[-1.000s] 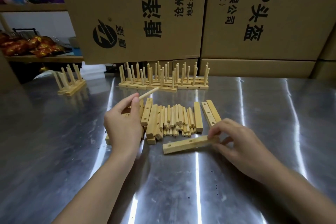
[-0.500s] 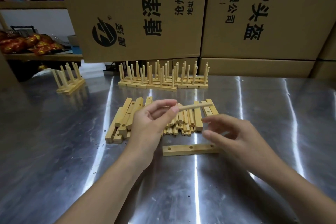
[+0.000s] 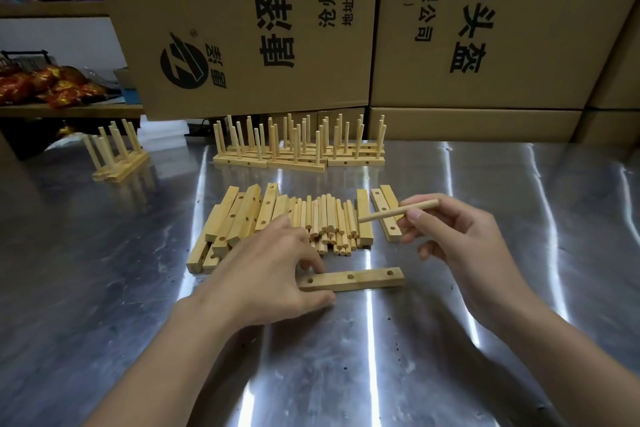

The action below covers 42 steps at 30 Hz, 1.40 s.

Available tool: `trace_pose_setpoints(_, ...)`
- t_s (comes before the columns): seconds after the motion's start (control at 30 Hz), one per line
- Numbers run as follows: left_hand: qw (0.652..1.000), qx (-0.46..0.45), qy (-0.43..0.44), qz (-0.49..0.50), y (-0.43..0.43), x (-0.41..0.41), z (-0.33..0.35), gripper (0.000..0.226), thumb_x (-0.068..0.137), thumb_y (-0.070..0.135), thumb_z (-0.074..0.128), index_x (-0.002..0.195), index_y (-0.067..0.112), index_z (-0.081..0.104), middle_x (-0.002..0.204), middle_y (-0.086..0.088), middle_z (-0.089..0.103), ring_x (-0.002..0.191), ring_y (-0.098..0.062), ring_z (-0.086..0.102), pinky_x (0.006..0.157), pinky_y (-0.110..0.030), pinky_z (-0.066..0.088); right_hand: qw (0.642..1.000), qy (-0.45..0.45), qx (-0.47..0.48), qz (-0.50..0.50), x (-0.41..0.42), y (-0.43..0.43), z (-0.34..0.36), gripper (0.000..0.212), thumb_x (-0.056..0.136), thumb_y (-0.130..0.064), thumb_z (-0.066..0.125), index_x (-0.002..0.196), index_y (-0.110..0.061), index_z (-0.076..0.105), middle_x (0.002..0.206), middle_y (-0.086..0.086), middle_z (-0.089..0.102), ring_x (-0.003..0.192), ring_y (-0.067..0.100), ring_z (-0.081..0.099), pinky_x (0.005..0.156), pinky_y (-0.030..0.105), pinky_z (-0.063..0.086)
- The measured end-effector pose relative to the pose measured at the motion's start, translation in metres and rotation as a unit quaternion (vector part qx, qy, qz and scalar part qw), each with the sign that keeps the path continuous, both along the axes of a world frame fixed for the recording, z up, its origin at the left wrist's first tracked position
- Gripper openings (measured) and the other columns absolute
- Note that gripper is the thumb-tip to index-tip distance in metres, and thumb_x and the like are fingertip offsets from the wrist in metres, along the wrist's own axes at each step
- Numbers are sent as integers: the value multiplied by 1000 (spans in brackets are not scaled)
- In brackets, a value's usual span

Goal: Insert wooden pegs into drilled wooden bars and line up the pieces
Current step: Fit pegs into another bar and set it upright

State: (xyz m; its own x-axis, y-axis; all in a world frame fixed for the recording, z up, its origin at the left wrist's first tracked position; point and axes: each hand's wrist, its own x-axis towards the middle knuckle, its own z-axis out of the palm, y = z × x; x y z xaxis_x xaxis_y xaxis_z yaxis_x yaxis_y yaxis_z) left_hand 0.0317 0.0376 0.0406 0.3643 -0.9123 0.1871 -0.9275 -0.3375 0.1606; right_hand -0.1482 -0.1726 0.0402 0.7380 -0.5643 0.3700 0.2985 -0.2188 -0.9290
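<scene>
Left hand (image 3: 270, 274): thumb and forefinger pinch the left end of the three-hole bar (image 3: 360, 279), which lies flat on the steel table (image 3: 104, 288). Just beyond those fingers: bar stack (image 3: 239, 218) and loose peg pile (image 3: 329, 222). Right hand (image 3: 460, 243): fingertips grip one peg (image 3: 398, 213) near its right end, raised, clear of the bar.

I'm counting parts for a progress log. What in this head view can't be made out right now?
Head view only:
- drilled bar: its left end is covered by the left hand, so any further hole is hidden.
- loose pegs: stacked and partly behind that hand; no count possible.
- finished rows: back bars hidden by front ones.
- peg: part of it is covered by the right hand gripping it.
</scene>
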Motion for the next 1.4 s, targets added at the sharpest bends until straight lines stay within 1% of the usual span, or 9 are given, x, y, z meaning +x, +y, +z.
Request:
trace_pose_setpoints(0.13, 999, -12, 37, 8, 0, -2, 0, 31, 79, 71, 73, 94, 43, 72, 97, 25, 52, 102, 8, 41, 73, -23, 40, 1000, -3, 13, 3, 0, 0, 1, 16, 100, -11, 66, 106, -17, 79, 94, 12, 77, 80, 16, 71, 58, 21, 51)
trace_pose_setpoints(0.23, 978, -122, 167, 17, -2, -5, 5, 21, 84, 58, 79, 91, 40, 73, 100, 23, 61, 98, 8, 51, 79, -24, 40, 999, -15, 34, 11, -3, 0, 4, 16, 99, -7, 66, 103, -16, 78, 95, 13, 77, 80, 18, 71, 58, 22, 51)
trace_pose_setpoints(0.37, 854, -275, 440, -25, -5, -10, 13, 17, 93, 36, 79, 107, 26, 80, 106, 4, 80, 102, -11, 75, 82, -23, 57, 998, -35, 53, 18, -5, 4, 10, 12, 88, -12, 71, 98, -16, 76, 97, 17, 78, 79, 21, 71, 58, 23, 51)
trace_pose_setpoints(0.47, 791, -300, 532, -40, -8, -17, 12, 27, 99, 25, 69, 124, 17, 76, 116, -5, 80, 111, -21, 76, 90, -26, 61, 998, -47, 35, 17, -5, 9, 12, 12, 87, -14, 73, 98, -16, 76, 95, 17, 78, 78, 21, 72, 57, 22, 51)
trace_pose_setpoints(0.57, 775, -285, 562, -53, -13, -22, 10, 25, 108, 20, 58, 127, 17, 75, 120, -5, 79, 112, -24, 76, 86, -35, 65, 998, -53, 0, 13, -5, 14, 13, 13, 90, -16, 73, 102, -20, 77, 93, 15, 79, 79, 23, 75, 56, 21, 51)
trace_pose_setpoints(0.77, 754, -270, 593, -82, -17, -25, 8, 31, 111, 17, 52, 137, 12, 69, 124, -7, 78, 111, -27, 76, 80, -32, 63, 998, -48, -38, -9, -6, 19, 13, 13, 93, -18, 74, 106, -20, 77, 92, 11, 80, 81, 24, 78, 54, 21, 49)
trace_pose_setpoints(1.13, 754, -278, 591, -80, -18, -22, 6, 28, 106, 22, 63, 130, 19, 76, 122, -6, 79, 108, -25, 77, 76, -28, 63, 997, -42, -47, -34, -5, 21, 14, 11, 96, -10, 73, 102, -19, 79, 88, 10, 80, 75, 20, 76, 52, 19, 48)
trace_pose_setpoints(1.3, 748, -294, 592, -61, -18, -24, 7, 31, 95, 27, 74, 126, 24, 78, 119, -5, 80, 105, -27, 78, 75, -28, 63, 997, -58, -48, -34, -5, 26, 16, 11, 92, -9, 75, 103, -9, 77, 85, 8, 80, 74, 12, 75, 59, 11, 50)
trace_pose_setpoints(1.4, 745, -306, 590, -52, -19, -24, 7, 32, 92, 27, 76, 124, 24, 78, 116, -7, 80, 103, -28, 79, 71, -28, 63, 995, -53, -73, -41, -5, 27, 16, 11, 92, -13, 76, 102, -13, 78, 83, 6, 80, 73, 12, 74, 60, 10, 50)
